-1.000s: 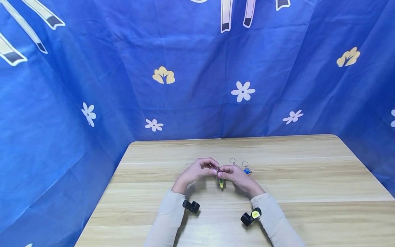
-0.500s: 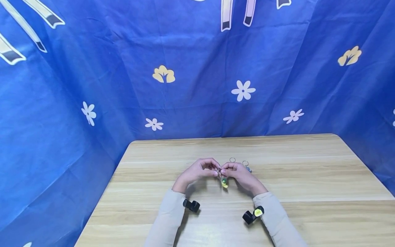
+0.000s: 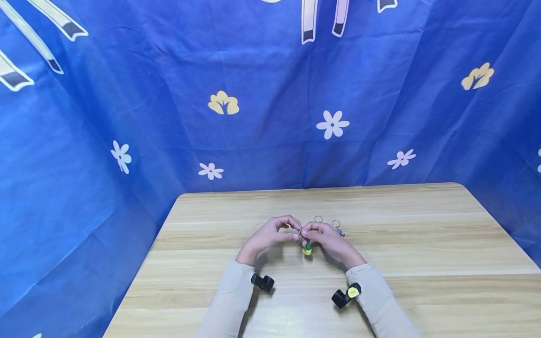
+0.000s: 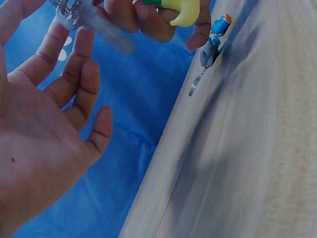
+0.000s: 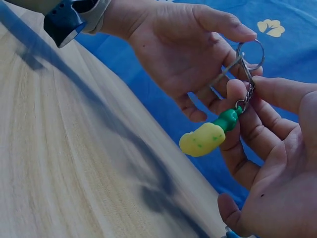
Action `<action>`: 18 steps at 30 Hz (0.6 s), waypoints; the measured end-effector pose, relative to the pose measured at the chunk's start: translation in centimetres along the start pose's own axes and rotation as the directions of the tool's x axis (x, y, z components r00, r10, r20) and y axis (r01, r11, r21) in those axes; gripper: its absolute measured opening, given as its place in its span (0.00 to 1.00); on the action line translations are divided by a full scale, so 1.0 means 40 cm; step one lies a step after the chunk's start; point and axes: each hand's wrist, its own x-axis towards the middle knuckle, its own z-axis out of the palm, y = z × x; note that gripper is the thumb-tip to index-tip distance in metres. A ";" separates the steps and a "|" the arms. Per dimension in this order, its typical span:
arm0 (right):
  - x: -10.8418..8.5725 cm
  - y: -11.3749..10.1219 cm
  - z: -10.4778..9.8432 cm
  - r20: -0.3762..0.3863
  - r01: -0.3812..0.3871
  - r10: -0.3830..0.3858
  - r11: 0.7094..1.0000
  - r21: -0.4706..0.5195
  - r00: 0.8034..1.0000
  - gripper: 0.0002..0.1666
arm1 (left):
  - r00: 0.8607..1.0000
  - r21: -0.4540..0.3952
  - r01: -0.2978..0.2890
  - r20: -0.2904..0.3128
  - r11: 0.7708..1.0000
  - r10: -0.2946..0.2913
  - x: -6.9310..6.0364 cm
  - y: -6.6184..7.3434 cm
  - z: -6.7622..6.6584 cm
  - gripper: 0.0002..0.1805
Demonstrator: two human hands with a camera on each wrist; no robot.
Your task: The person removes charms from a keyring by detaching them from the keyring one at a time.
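Note:
Both hands meet above the table over a keychain. My left hand [image 3: 270, 237] pinches its metal split ring [image 5: 251, 55] between thumb and fingers. Opposite, my right hand [image 3: 329, 241] pinches the ring's lower side and the top of the short chain [image 5: 249, 94]. From that chain hangs a yellow and green charm [image 5: 203, 139], tilted in the right wrist view; its kind I cannot tell. A clear, thin strip [image 4: 106, 32] is blurred beside the ring in the left wrist view. The left hand's other fingers [image 4: 79, 94] are spread and loosely bent.
Another keychain with a grey-blue charm [image 4: 210, 52] lies on the wooden table [image 3: 401, 244] beyond the right hand. A second ring [image 3: 318, 219] lies to its left, partly hidden by that hand. Blue patterned cloth [image 3: 270, 141] hangs behind the table.
My right hand has shifted slightly right, and the yellow and green charm has swung right with it. The left hand has stayed nearly in place. More of the blue charm is now covered.

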 end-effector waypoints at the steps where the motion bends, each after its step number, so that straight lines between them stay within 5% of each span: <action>1: 0.000 -0.001 0.001 -0.002 -0.007 0.007 1.000 -0.004 1.000 0.08 | 1.000 -0.007 0.006 0.000 1.000 -0.006 -0.001 0.001 0.001 0.12; 18: -0.001 0.003 -0.002 -0.032 -0.006 0.005 1.000 -0.001 0.999 0.06 | 0.995 -0.116 0.088 0.053 0.989 -0.082 -0.001 -0.001 0.005 0.18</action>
